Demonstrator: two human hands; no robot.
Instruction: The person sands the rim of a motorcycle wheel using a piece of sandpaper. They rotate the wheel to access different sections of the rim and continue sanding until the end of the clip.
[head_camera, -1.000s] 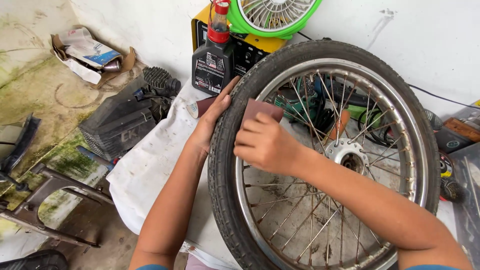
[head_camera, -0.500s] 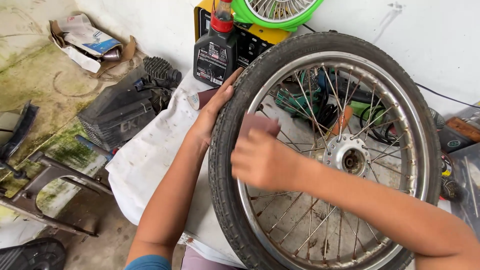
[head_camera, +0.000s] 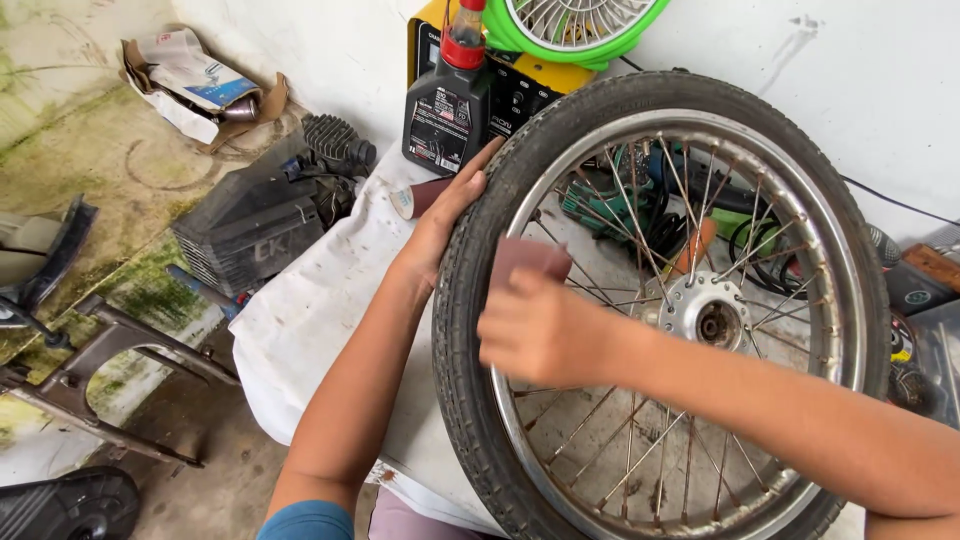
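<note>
On white cloth (head_camera: 300, 330), wheel (head_camera: 800, 190) upright; hands steady tyre, press sandpaper (head_camera: 530, 258).

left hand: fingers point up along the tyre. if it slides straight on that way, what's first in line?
Likely the dark oil bottle just past the left hand fingertips, which rest on the tyre. Depth is unclear; the hand might pass beside it.

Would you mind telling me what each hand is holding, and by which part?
The right hand presses a reddish-brown abrasive sheet against the wheel's metal rim, gripping its lower part. The left hand steadies the tyre by its outer tread.
</note>
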